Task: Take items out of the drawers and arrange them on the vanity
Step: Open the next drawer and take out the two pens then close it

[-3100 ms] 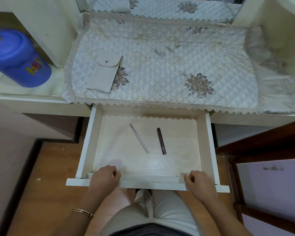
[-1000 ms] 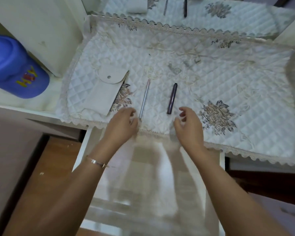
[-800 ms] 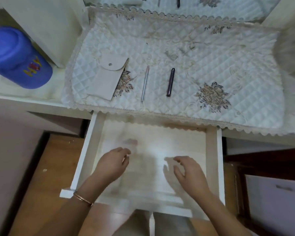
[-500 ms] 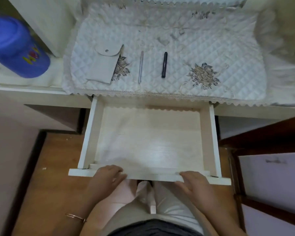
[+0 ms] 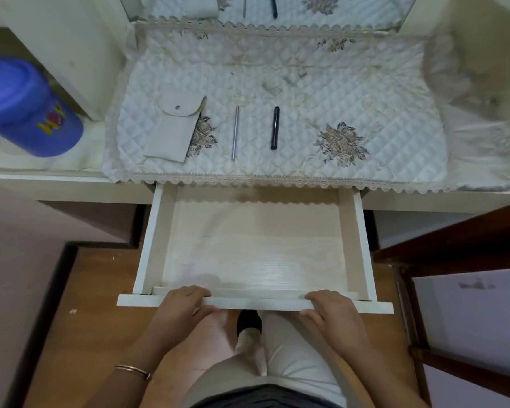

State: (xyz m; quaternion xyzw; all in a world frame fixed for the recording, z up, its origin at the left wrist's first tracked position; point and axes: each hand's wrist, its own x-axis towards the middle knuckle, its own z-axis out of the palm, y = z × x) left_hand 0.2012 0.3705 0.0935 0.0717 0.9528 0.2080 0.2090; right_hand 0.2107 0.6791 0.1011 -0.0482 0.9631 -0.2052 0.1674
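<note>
The white drawer [image 5: 155, 248] stands pulled out below the vanity, and nothing lies on its pale wood floor. My left hand [image 5: 183, 304] grips the drawer's front panel left of centre, fingers curled over its top edge. My right hand [image 5: 330, 309] grips the same panel right of centre. On the quilted white cloth [image 5: 321, 92] lie a beige snap pouch [image 5: 171, 128], a thin silver pen [image 5: 235, 132] and a dark pen [image 5: 274, 128], side by side near the cloth's front edge.
A blue plastic jar [image 5: 27, 110] stands on the lower shelf at the left. A mirror [image 5: 277, 7] at the back reflects the cloth and pens. Dark wooden furniture [image 5: 454, 245] stands to the right of the drawer. My knees sit under the drawer front.
Both pens went from the drawer onto the cloth beside the pouch. My hands then came back from the cloth into the drawer and down onto its front panel, which they now grip.
</note>
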